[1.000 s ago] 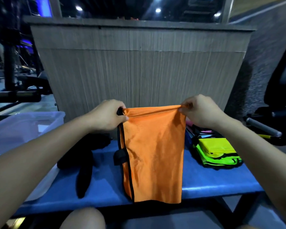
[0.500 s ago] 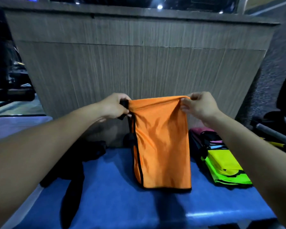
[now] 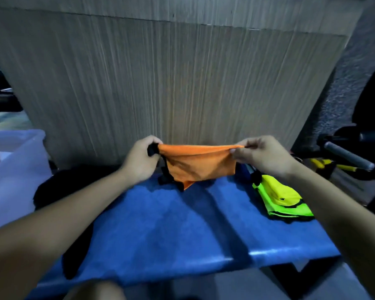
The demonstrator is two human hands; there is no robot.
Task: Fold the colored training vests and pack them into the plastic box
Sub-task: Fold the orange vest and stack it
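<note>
While both our hands hold the orange vest (image 3: pixel 200 164) up by its top edge, the risk sits at the bottom: its lower corner touches the blue bench (image 3: pixel 160 230) at about 12 o'clock from us, and the cloth below the grip is bunched. We judge that if we lay it down from here the hanging part may crumple under itself and the fold would come out uneven.

Left hand (image 3: pixel 142 162): fingers curled round the vest's left corner, over the black trim. Right hand (image 3: pixel 262 155): thumb and fingertips pinching the right corner, the other fingers loosely bent. A pinch this light could slip, and that side would drop.

Surface: the blue bench runs away from us. A dark garment (image 3: pixel 59 191) lies on it at 10 o'clock. Folded yellow-green vests (image 3: pixel 284 200) sit at 2 o'clock, near the right edge; a careless sweep of the right arm could push them off.

Plastic box (image 3: pixel 15 167): at 9 to 10 o'clock, translucent, just beside the bench; contents unclear.

Farther: a wood-grain panel (image 3: pixel 171 83) stands at 12 o'clock behind the bench. Dark equipment with a grey bar (image 3: pixel 349 158) shows at 3 o'clock. Room dim, frame blurred.
</note>
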